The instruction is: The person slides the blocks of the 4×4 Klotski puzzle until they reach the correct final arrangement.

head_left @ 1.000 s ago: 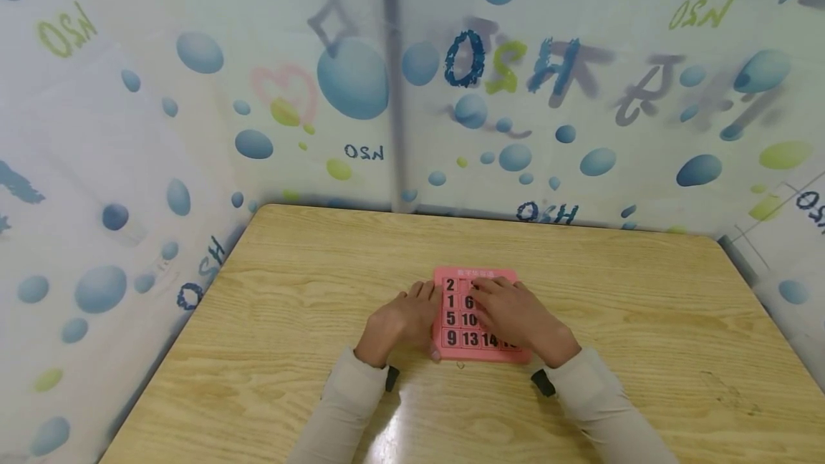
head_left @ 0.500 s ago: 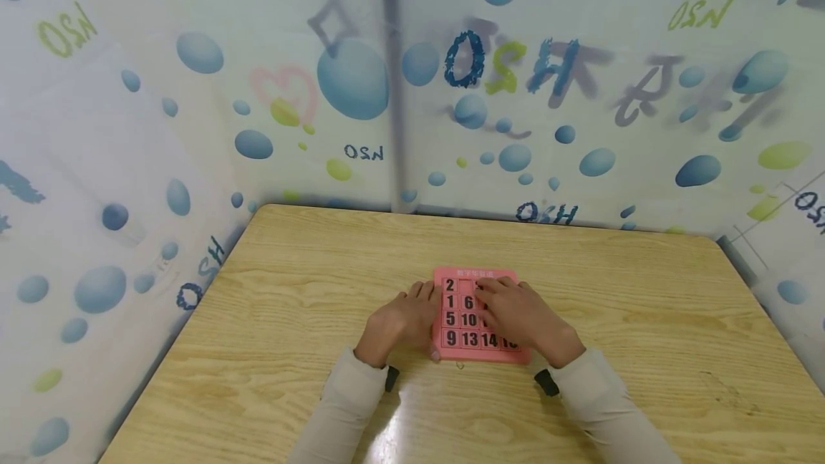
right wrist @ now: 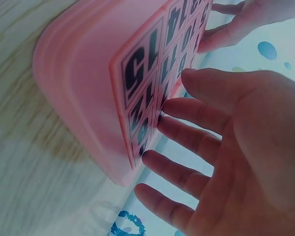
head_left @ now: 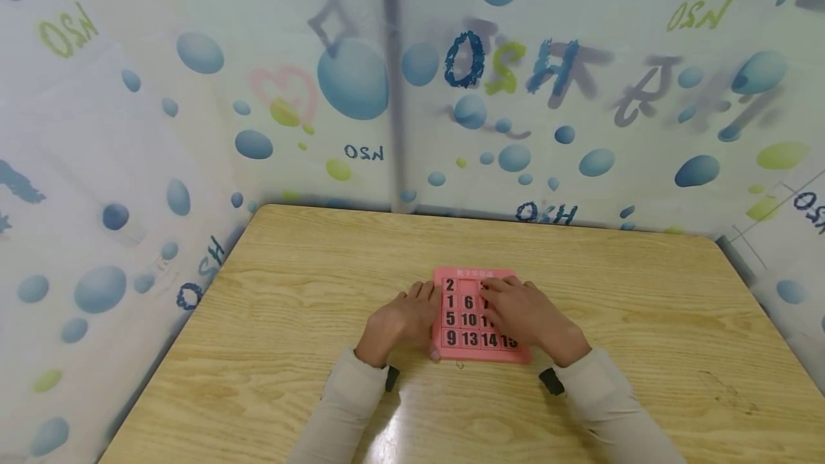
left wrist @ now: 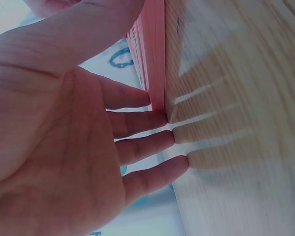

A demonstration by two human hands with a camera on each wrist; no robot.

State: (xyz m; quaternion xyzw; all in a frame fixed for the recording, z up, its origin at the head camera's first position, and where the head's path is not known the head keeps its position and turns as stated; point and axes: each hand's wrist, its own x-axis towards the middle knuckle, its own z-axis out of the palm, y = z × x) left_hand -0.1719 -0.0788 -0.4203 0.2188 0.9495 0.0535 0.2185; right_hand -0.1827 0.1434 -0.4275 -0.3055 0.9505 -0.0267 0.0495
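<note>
A pink number slide puzzle [head_left: 480, 358] lies flat on the wooden table, its numbered tiles facing up. A bare slot [head_left: 468, 286] shows in its top row, just right of the 2 tile [head_left: 450, 285]. Along the puzzle's left side rests my left hand [head_left: 402, 317]. In the left wrist view its straight fingers [left wrist: 145, 147] reach the side wall and the table, with the thumb near the lower left corner. My right hand [head_left: 525, 313] is over the right part with fingers spread, and fingertips [right wrist: 169, 105] touch the tiles. It hides several tiles of the upper right.
The light wooden table [head_left: 309, 271] extends around the puzzle on all sides. Behind and to the left stands a white curtain-like wall [head_left: 290, 34] printed with blue and green drops.
My right hand has slid slightly to the right across the puzzle. More of the bare slot in the top row and of the middle tiles now shows. The left hand stays still.
</note>
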